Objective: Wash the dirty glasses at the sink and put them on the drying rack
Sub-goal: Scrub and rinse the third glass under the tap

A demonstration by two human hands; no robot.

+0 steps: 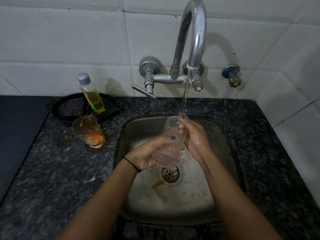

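**Dark stone counter around a steel sink**

The counter is dark speckled stone, running along a white tiled wall. A steel sink is set into it at the right. Left of the sink stands a dirty glass, upright, with orange residue at its bottom. Just behind the glass lies a shallow black pan, and a clear bottle of yellow liquid with a grey cap stands in it. A few pale scraps lie on the stone nearer the front edge. At the far left the surface turns plain and dark.

Speckled black-grey granite counter, yellow liquid in bottle, orange-stained glass, white wall tiles
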